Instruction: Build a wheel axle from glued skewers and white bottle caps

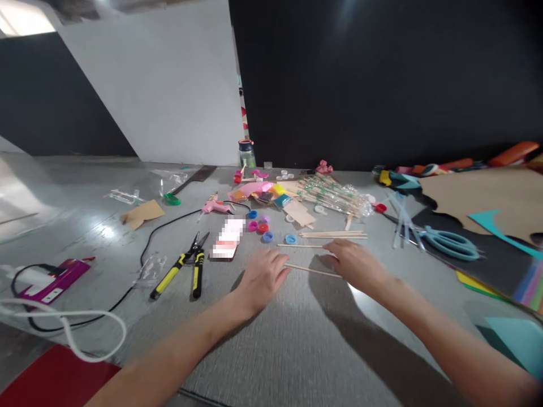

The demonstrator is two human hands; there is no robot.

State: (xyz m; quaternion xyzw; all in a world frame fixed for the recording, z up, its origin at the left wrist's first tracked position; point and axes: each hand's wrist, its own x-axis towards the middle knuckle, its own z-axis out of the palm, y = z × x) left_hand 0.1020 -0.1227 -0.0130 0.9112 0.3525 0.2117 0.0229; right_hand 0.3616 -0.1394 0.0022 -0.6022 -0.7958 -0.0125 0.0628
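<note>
Left hand: the left hand (261,277) is laid palm down on the grey bench (297,339), fingers loosely spread, fingertips resting at the near end of a thin wooden stick (311,271); nothing is closed in it.
Right hand: the right hand (356,264) is held flat and half open over the stick's far end, fingertips touching it; no firm grasp is seen.
Stick: one is lain across the bench between both hands; a second single stick (299,246) is set just beyond.
Step in hand: judged as a stick being lined up or steadied on the bench.
Next move: judged to call for a light pinch at both ends, so that the stick is not rolled.
Cutters: one yellow-handled pair of pliers (186,271) is placed left of the hands.
Stick pile: a small bundle of sticks (333,233) is seen beyond; their number cannot be told.
Bottle caps: about five coloured bottle caps (263,226) are scattered nearby.
Glue gun: one pink glue gun (216,206) is laid farther back.
Scissors: one blue pair of scissors (449,243) is set to the right.
</note>
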